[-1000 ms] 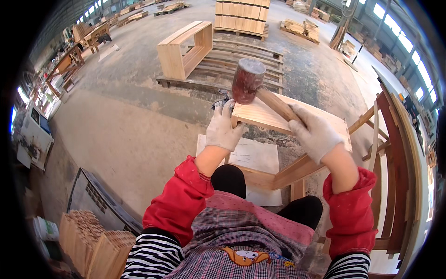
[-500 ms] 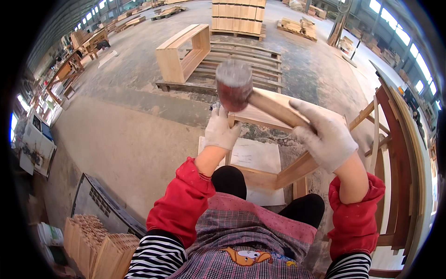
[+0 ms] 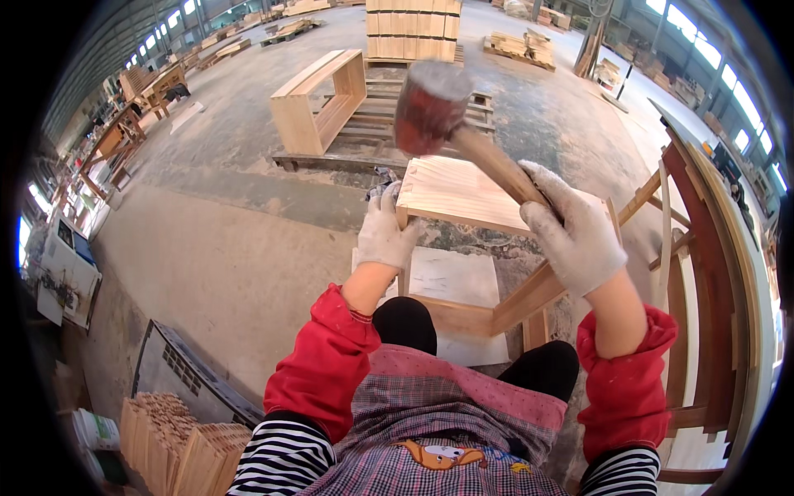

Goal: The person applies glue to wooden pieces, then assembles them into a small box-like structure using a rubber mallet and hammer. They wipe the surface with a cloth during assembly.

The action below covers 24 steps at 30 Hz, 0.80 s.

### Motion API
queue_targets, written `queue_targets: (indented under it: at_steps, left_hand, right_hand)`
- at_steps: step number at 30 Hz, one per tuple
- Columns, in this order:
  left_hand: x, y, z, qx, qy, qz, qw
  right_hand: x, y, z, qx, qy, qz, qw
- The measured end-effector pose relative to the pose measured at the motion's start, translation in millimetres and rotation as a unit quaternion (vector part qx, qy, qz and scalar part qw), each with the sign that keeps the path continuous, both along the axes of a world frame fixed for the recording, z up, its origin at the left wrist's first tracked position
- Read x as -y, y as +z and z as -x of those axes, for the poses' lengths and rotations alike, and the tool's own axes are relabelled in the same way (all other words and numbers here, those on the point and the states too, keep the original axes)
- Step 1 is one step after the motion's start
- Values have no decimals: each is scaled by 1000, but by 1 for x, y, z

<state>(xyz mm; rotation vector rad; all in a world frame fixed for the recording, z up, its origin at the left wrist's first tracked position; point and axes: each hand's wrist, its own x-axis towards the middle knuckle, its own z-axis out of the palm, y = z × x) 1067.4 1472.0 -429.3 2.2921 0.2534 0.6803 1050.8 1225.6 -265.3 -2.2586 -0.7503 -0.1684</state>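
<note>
My right hand (image 3: pixel 576 229), in a pale work glove, is closed round the wooden handle of a mallet (image 3: pixel 432 112). The mallet's reddish head with a worn grey face is raised above the left end of an open wooden box frame (image 3: pixel 463 192). This frame of pale boards stands in front of my knees, its finger-jointed top board facing up. At its left corner my gloved left hand (image 3: pixel 387 231) grips the board end, fingers along the outer side. The thumb lies near the board's edge, and the fingertips are partly hidden.
A white sheet (image 3: pixel 453 277) lies under the frame. Beyond stands another box frame (image 3: pixel 296 120) on a pallet (image 3: pixel 385 107), with stacked boards (image 3: pixel 413 29) behind. To my right is a wooden rack (image 3: pixel 703 273); wood pieces (image 3: pixel 157 438) are piled at lower left.
My right hand has lifted the mallet, so its head is higher and farther from the frame. My left hand stays at the frame's corner, slightly shifted left.
</note>
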Motion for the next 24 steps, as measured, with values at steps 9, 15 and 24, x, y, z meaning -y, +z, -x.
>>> queue_targets:
  at_steps: [9,15,24]
  left_hand:
    - [-6,8,6,-23,-31,-7,999]
    - [-54,-1,-1,-4,-255,185,949]
    - [-56,67,-33,-120,-302,351,878]
  right_hand:
    - [37,-4,-7,-6,-16,141,990]
    - [95,-28,2,-107,-68,77,989]
    - [91,-34,13,-107,-77,69,989]
